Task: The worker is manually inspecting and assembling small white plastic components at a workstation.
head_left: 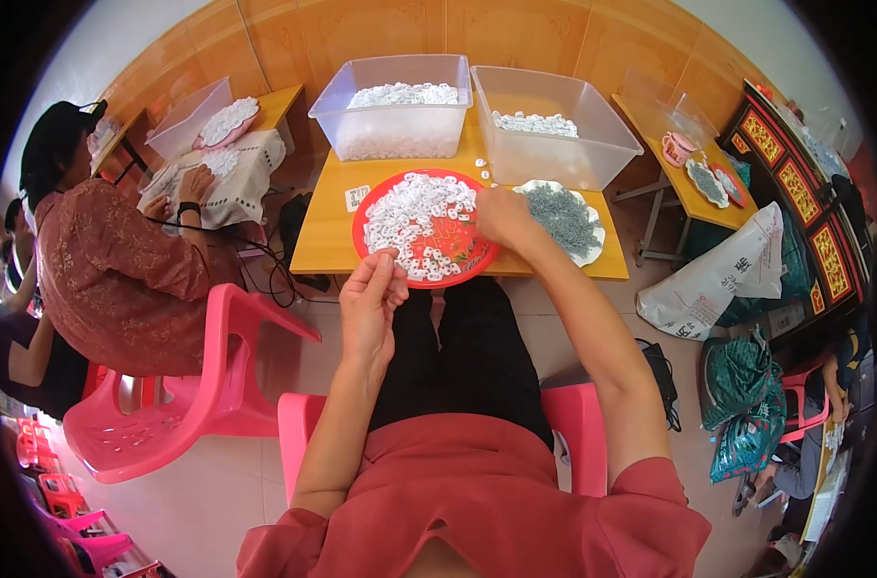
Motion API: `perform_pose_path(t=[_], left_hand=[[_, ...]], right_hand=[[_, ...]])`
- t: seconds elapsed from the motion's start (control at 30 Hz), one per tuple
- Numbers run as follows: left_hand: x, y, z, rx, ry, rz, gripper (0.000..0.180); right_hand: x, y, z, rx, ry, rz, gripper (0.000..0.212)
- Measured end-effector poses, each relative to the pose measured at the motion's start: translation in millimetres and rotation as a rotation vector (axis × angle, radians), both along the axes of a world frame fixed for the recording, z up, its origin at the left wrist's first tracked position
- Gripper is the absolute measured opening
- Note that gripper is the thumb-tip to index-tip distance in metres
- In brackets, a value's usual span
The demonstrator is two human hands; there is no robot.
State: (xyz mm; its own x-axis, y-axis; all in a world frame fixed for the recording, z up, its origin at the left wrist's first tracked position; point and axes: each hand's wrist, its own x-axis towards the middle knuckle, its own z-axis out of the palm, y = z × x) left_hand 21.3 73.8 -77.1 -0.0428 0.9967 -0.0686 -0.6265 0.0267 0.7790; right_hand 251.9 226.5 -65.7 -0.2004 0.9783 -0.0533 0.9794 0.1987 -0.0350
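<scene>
A round red plate (484,260) rests at the table's near edge, heaped with small white plastic pieces (410,207). My left hand (371,294) is raised at the plate's near-left rim, thumb and fingertips pinched together. Whatever they grip is too small to name. Over the plate's right rim, my right hand (504,218) is curled closed, and its fingertips are mostly hidden by the hand itself. Just right of it, a white wavy-edged plate (593,252) holds a pile of small grey metal parts (561,220), too small to tell exactly.
Two clear plastic bins (390,125) (593,144) with more white pieces stand at the back of the yellow table (313,231). A few loose pieces lie near the red plate. To the left a person (120,260) works at another table. White and green sacks (713,279) sit right.
</scene>
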Motion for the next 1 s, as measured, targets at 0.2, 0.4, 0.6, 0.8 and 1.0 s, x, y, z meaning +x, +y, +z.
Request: perform_pose_path(t=[0.2,0.4,0.6,0.8,1.0], left_hand=[[3.8,-7.0,0.4,-0.009,-0.011,0.001,0.023],[4.9,-11.3,-0.1,-0.006,-0.043,-0.004,0.02],[3.9,-15.0,1.5,-0.006,-0.017,0.002,0.024],[6.4,-18.6,5.3,-0.013,-0.005,-0.01,0.027],[6.3,-25.8,9.3,-0.007,0.003,-0.042,0.032]], right_hand=[[9.2,-7.1,-1.4,-0.017,-0.018,-0.039,0.024],[2.9,-15.4,-6.5,-0.023,0.032,0.014,0.029],[-6.5,-21.9,-8.1,-0.045,0.078,-0.015,0.028],[-10.9,-22.6,-22.2,-0.05,0.122,-0.055,0.03],[-21.7,-40.5,-15.9,-0.044,0.062,0.028,0.023]])
